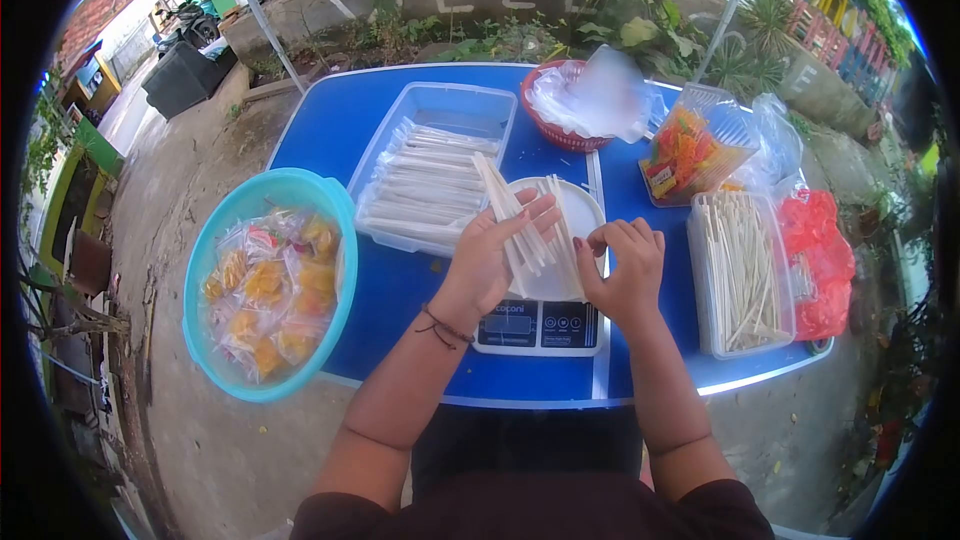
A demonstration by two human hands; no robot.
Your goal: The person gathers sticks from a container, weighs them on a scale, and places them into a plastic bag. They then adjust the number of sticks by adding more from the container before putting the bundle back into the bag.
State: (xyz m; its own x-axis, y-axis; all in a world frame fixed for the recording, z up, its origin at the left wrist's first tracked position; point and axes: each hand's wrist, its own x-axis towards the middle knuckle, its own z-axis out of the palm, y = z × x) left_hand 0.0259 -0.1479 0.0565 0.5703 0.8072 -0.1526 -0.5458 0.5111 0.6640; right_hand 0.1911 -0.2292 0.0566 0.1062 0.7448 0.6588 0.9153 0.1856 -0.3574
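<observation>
My left hand [492, 248] is wrapped round a loose bundle of thin pale sticks [497, 190] above a kitchen scale [538, 328] with a round white pan [588, 205]. The thumb and fingers of my right hand [630, 265] are pinched at more pale sticks [562, 225], which lean over the pan beside the first bundle. Behind my left hand, a clear plastic tub [440, 105] contains many wrapped bundles of similar sticks [425, 185]. To the right of my right hand, another clear tub [780, 285] holds loose sticks [738, 260].
A turquoise basin [345, 240] of bagged snacks [265, 285] is at the left of the blue table [400, 340]. At the back are a red basket [535, 120] with plastic bags and a clear container [700, 145] of orange packets. A red plastic bag [822, 270] lies far right.
</observation>
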